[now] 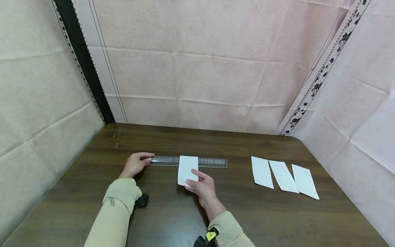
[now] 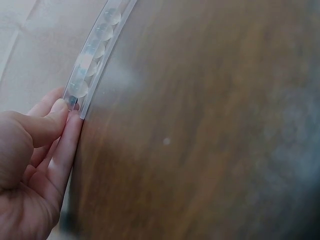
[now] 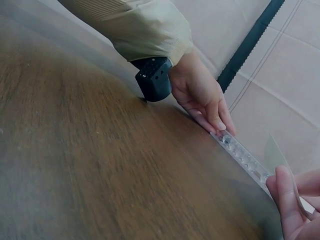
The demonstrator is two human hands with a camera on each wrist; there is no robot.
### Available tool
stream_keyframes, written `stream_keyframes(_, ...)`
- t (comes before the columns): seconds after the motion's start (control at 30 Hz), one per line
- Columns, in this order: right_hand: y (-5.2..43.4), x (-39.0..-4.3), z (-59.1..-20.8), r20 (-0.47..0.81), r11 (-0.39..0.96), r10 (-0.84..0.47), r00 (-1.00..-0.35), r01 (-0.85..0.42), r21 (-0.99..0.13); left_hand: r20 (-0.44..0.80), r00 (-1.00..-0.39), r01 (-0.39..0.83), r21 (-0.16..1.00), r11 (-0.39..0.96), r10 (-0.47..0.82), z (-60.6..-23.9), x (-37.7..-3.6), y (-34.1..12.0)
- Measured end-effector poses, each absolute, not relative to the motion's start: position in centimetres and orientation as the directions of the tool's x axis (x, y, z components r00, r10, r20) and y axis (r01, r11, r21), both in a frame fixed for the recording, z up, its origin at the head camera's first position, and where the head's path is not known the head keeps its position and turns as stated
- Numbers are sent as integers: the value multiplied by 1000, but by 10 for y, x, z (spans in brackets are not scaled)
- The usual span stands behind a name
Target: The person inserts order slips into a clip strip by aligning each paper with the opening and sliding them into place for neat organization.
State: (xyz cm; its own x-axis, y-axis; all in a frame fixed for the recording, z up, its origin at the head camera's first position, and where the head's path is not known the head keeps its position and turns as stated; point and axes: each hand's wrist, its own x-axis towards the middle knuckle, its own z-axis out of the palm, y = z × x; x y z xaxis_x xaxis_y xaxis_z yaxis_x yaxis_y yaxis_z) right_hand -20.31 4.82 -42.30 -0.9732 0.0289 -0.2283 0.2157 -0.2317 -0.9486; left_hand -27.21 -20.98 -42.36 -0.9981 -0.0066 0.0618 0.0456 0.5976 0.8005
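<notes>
Head view: white card (image 1: pixel 186 166) overlaps clear strip (image 1: pixel 213 162)

We see the left hand (image 1: pixel 135 166) pinching the strip's left end on the table (image 1: pixel 262 219); the right hand (image 1: pixel 203 188) grips the card. Three papers (image 1: pixel 283 176) lie rightward.

Room lies between clear strip (image 1: pixel 213 162) and loose cards (image 1: pixel 284 176).

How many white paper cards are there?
4: a held card in the right hand; a left card, middle card and right card on the wooden table at right. Others could be hidden.
</notes>
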Motion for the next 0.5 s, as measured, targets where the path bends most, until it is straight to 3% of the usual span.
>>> stream_keyframes(0.5,38,-201,-423,-233,-233,12,-972,224,-946,53,-999,38,809,587,-8,-422,-272,-210)
